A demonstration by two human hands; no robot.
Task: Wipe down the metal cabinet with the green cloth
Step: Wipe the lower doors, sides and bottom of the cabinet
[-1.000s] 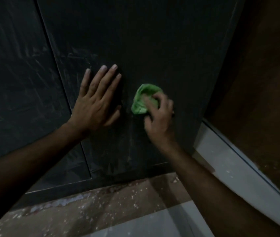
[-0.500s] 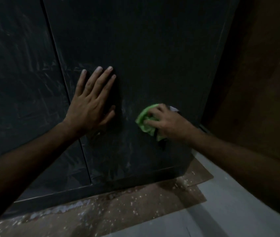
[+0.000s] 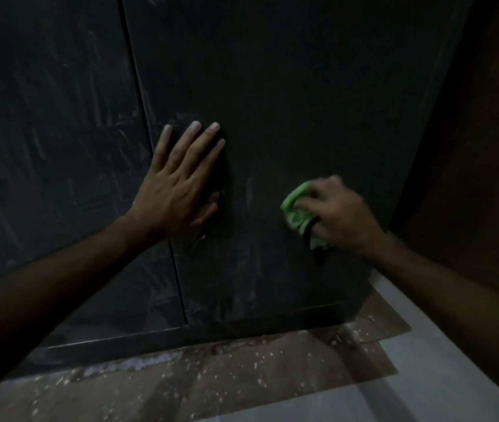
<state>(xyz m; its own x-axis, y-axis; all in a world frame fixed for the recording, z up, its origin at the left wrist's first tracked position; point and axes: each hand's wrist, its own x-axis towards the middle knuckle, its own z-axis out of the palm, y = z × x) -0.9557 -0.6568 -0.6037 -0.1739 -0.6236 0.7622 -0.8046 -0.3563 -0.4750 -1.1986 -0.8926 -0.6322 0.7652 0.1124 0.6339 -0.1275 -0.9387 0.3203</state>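
The green cloth (image 3: 298,213) lies bunched against the dark metal cabinet (image 3: 287,86) door, clamped under the right hand's (image 3: 341,214) curled fingers. At nine o'clock, the left hand (image 3: 178,190) presses flat, fingers straight and slightly apart. No writing is legible.

Cabinet (image 3: 303,86) stands upright on the floor (image 3: 424,391), two doors side by side, seam running between them. Left hand (image 3: 178,190) lies flat on the right door, just right of the seam. Right hand (image 3: 339,214) lies further right on the same door, near its right edge, pressing the cloth (image 3: 297,213) against it. Cardboard sheet (image 3: 181,385) lies on the floor before the cabinet base. Wall (image 3: 485,147) stands right of the cabinet.
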